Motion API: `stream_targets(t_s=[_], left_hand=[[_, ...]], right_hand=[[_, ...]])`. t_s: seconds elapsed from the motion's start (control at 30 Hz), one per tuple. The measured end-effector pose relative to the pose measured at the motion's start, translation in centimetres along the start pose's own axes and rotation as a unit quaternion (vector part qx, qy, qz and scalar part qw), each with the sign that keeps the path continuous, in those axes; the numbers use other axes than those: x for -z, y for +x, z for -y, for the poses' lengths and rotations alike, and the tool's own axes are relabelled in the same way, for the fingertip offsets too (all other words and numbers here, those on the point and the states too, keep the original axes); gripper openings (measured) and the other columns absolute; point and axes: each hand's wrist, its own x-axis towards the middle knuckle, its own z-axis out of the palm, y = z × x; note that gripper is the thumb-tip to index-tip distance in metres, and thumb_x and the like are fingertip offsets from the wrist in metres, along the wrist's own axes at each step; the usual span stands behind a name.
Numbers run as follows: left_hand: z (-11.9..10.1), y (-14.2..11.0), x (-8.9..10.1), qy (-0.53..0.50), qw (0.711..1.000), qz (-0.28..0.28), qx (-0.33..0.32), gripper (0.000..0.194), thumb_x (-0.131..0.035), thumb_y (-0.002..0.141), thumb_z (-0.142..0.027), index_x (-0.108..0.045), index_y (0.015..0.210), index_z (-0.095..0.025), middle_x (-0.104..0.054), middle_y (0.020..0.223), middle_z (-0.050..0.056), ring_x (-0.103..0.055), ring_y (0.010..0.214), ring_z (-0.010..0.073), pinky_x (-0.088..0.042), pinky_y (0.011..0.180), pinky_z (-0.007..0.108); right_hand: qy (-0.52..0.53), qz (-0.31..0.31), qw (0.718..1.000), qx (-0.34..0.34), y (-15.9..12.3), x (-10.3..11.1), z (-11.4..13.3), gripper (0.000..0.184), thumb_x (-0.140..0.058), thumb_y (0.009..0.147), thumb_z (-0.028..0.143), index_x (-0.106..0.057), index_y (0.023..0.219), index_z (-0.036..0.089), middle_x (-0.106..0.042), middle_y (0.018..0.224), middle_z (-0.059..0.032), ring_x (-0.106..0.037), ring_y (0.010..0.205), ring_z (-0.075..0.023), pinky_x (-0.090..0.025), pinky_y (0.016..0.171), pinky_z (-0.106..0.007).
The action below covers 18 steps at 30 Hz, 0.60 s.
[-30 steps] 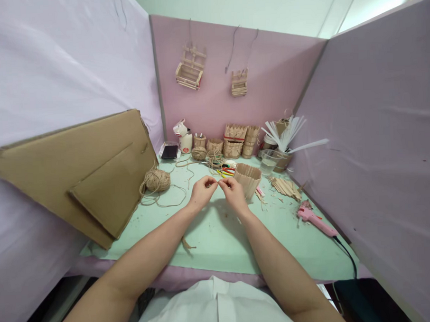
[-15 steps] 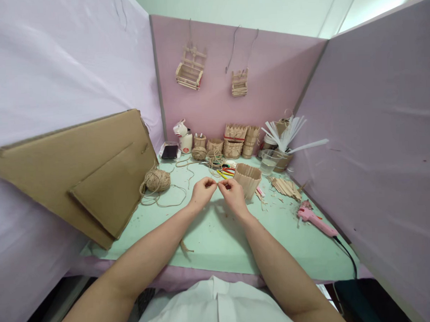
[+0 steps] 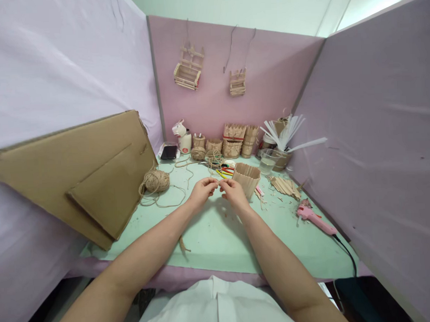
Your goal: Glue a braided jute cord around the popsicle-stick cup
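Observation:
Over the middle of the green tabletop, my left hand point(image 3: 203, 192) and my right hand point(image 3: 234, 192) meet with their fingertips pinched close together. Whatever sits between the fingers is too small to make out. Just behind my right hand stands a wooden-stick basket point(image 3: 246, 178), partly covered by that hand. Beyond the fingertips lie pliers with yellow and red handles point(image 3: 224, 173). A ball of twine point(image 3: 157, 180) rests to the left, its loose strand looping toward my left hand. Under my left forearm a short piece of twine point(image 3: 183, 244) shows.
At right lie a pink glue gun point(image 3: 315, 218) with its cord and a pile of wooden sticks point(image 3: 285, 187). A plastic cup point(image 3: 268, 163) stands near white glue sticks point(image 3: 283, 134). Cardboard point(image 3: 104, 170) leans at left. Small stick baskets point(image 3: 232, 148) and a phone point(image 3: 169, 152) line the back.
The fingers of both hands have loosened and spread slightly, while the fingertips stay close together. The whole view has shifted a little; objects on the table have not moved.

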Motion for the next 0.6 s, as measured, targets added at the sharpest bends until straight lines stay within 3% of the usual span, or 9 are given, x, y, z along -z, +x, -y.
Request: stream_targets(t_s=[0.13, 0.33, 0.43, 0.6], left_hand=[[-0.11, -0.11, -0.06, -0.013, 1.000, -0.020, 0.009, 0.025, -0.070, 0.060, -0.033, -0.060, 0.075, -0.016, -0.055, 0.068, -0.002, -0.043, 0.057, 0.0063, -0.029, 0.051, 0.019], [-0.03, -0.04, 0.06, 0.008, 0.999, -0.044, -0.010, 0.027, -0.069, 0.061, -0.035, -0.059, 0.078, -0.017, -0.056, 0.072, -0.001, -0.047, 0.062, 0.0079, -0.033, 0.055, 0.020], [0.20, 0.11, 0.23, 0.041, 0.997, -0.051, -0.029, 0.026, -0.068, 0.062, -0.036, -0.059, 0.079, -0.017, -0.058, 0.074, -0.001, -0.048, 0.064, 0.0091, -0.035, 0.056, 0.021], [0.47, 0.30, 0.43, 0.092, 0.991, -0.068, -0.074, 0.023, -0.067, 0.062, -0.034, -0.062, 0.075, -0.016, -0.063, 0.074, 0.002, -0.053, 0.070, 0.0128, -0.040, 0.066, 0.025]], right_hand=[[-0.037, -0.040, 0.995, 0.080, 0.26, 0.23, -0.26, 0.023, -0.062, 0.068, 0.038, -0.059, 0.077, 0.018, -0.059, 0.072, -0.0017, -0.053, 0.067, -0.0143, -0.041, 0.058, -0.025], [-0.143, -0.071, 0.961, 0.227, -0.28, 0.06, -0.02, 0.014, -0.057, 0.074, 0.032, -0.061, 0.073, 0.019, -0.061, 0.078, -0.0044, -0.055, 0.074, -0.0173, -0.044, 0.072, -0.032], [-0.158, -0.069, 0.954, 0.246, -0.54, 0.00, 0.17, 0.013, -0.055, 0.076, 0.031, -0.062, 0.072, 0.020, -0.061, 0.078, -0.0045, -0.054, 0.074, -0.0174, -0.044, 0.072, -0.032], [-0.159, -0.073, 0.959, 0.222, -0.43, 0.09, -0.01, 0.013, -0.056, 0.074, 0.031, -0.063, 0.071, 0.020, -0.063, 0.077, -0.0042, -0.055, 0.074, -0.0181, -0.044, 0.073, -0.033]])
